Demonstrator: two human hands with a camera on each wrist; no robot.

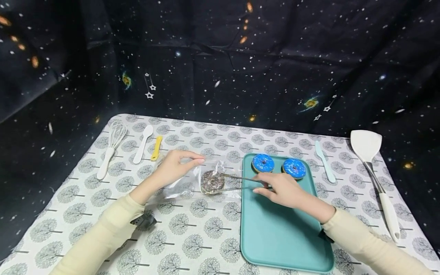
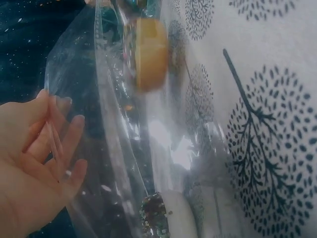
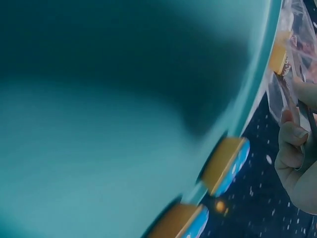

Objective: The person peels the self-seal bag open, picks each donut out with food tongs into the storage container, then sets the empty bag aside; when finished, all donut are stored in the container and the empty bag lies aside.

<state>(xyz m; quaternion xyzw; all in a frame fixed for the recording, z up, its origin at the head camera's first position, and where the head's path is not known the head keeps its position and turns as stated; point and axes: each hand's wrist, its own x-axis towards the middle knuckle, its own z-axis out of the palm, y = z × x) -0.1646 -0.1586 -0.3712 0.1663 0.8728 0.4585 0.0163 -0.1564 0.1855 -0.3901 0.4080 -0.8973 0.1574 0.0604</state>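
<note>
A clear plastic bag (image 1: 187, 187) lies left of the teal tray (image 1: 285, 236). My left hand (image 1: 172, 170) pinches the bag's edge between thumb and fingers. My right hand (image 1: 283, 190) holds metal tongs (image 1: 242, 178), whose arms reach into the bag on either side of a brown-topped donut (image 1: 212, 181). Whether the tips touch it I cannot tell. In the left wrist view, this donut shows a yellow side (image 2: 151, 54), and a second, pale-sided donut with a sprinkled brown top (image 2: 178, 213) lies nearer that camera. Two blue-topped donuts (image 1: 263, 163) sit at the tray's far end.
On the left lie a white whisk (image 1: 111, 149), a white spoon (image 1: 142, 145) and a small yellow-handled utensil (image 1: 156, 148). Right of the tray are a pale blue knife (image 1: 324, 161) and a white spatula (image 1: 366, 147). A dark starry cloth (image 1: 220, 68) hangs behind the table.
</note>
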